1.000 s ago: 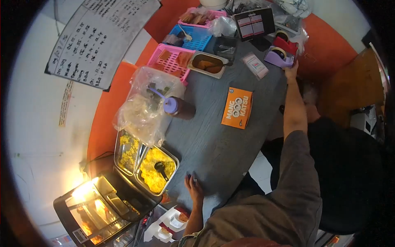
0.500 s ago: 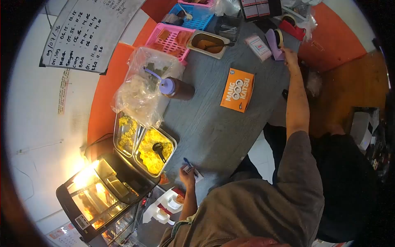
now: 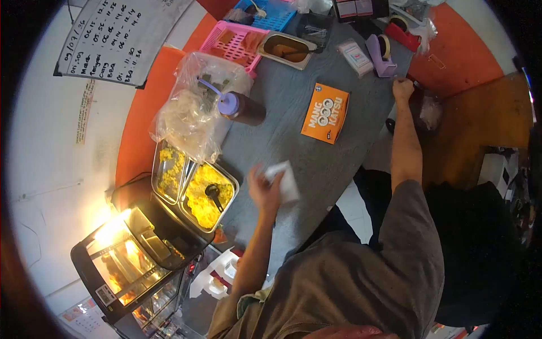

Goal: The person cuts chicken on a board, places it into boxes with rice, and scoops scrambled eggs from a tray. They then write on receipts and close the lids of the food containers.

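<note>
Over the middle of the table, my left hand (image 3: 264,189) is closed on a small white paper (image 3: 284,182), blurred by motion. My right hand (image 3: 402,89) is closed near the table's right edge, just below a purple tape dispenser (image 3: 381,56); whatever its fingers may hold is hidden. An orange box (image 3: 325,114) lettered "MANG KATSU" stands between my two hands, apart from both. Left of my left hand sits a metal tray (image 3: 236,195) of yellow food with a black scoop (image 3: 213,194) in it.
A lidded sauce bottle (image 3: 244,108) and a plastic bag (image 3: 186,121) stand at the left. Pink basket (image 3: 234,42), sauce pan (image 3: 287,51), white packet (image 3: 355,58) and red tape dispenser (image 3: 403,37) line the back. A lit warming cabinet (image 3: 130,257) is at lower left.
My left hand has moved up and right from the table's near edge, bringing the white paper; the pen no longer shows clearly. My right hand has drawn back slightly from the purple tape dispenser.
</note>
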`<state>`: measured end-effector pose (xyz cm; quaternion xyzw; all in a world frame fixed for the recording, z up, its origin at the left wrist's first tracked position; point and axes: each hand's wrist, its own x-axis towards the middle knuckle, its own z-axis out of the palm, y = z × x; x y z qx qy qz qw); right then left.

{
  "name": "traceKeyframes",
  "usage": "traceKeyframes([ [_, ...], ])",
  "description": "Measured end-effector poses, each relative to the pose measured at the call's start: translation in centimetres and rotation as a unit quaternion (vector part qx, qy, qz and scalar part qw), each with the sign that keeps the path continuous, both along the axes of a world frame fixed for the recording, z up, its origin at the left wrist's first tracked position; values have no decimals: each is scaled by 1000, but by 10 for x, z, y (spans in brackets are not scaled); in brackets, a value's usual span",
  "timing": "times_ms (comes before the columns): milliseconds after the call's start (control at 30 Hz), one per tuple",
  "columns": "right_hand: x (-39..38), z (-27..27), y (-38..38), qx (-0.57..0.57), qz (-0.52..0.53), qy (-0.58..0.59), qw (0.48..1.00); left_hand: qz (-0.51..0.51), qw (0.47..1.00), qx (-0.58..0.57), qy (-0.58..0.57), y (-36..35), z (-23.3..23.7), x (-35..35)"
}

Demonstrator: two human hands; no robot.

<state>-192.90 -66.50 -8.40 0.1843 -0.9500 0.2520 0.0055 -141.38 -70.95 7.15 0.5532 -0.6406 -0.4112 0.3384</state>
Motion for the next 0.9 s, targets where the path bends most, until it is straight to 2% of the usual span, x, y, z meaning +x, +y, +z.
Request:
traceKeyframes([
  [33, 3, -7, -1, -57, -1, -37, 998, -46, 998, 19, 34, -14, -15, -31],
  [67, 8, -13, 0, -112, -4, -76, 991, -117, 992, 3, -56, -28, -3, -67],
  [100, 21, -13, 3, -108, -5, -80, 991, -140, 987, -48, 57, -38, -22, -101],
  [133, 39, -5, 7, -274, 5, -177, 945, -163, 980, -112, 7, -45, -20, -129],
  [167, 59, 6, 9, -432, 12, -266, 861, -196, 979, 62, -5, -55, -34, -147],
  [200, 84, 23, 13, -460, 12, -302, 835, -203, 977, 65, -7, -62, -51, -159],
  [233, 108, 37, 20, -486, 13, -337, 806, -224, 969, -49, -90, -67, -69, -168],
  [267, 126, 40, 30, -487, 17, -381, 786, -242, 941, -162, -173, -68, -82, -173],
  [300, 140, 40, 40, -487, 20, -424, 763, -208, 929, -263, -156, -68, -88, -176],
  [333, 154, 44, 48, -488, 10, -425, 762, -217, 927, -259, -159, -69, -95, -177],
  [400, 176, 51, 58, -418, 34, -488, 765, -260, 884, -346, -176, -73, -105, -172],
  [433, 180, 48, 60, -417, 24, -493, 763, -268, 883, -340, -182, -73, -109, -168],
  [500, 181, 42, 60, -352, 103, -531, 764, -276, 874, -338, -215, -71, -101, -167],
  [533, 181, 38, 57, -352, 100, -534, 762, -279, 873, -337, -217, -67, -97, -167],
  [600, 179, 30, 48, -268, 218, -468, 813, -288, 886, -286, -223, -55, -78, -168],
  [633, 178, 27, 42, -269, 217, -470, 812, -290, 885, -285, -226, -49, -77, -168],
  [700, 179, 26, 26, -278, 278, -484, 782, -268, 896, -224, -276, -42, -78, -169],
  [833, 181, 21, 7, -241, 324, -469, 785, -265, 902, -235, -247, -45, -98, -168],
  [900, 185, 22, 3, -231, 319, -434, 811, -259, 904, -226, -254, -42, -95, -169],
])
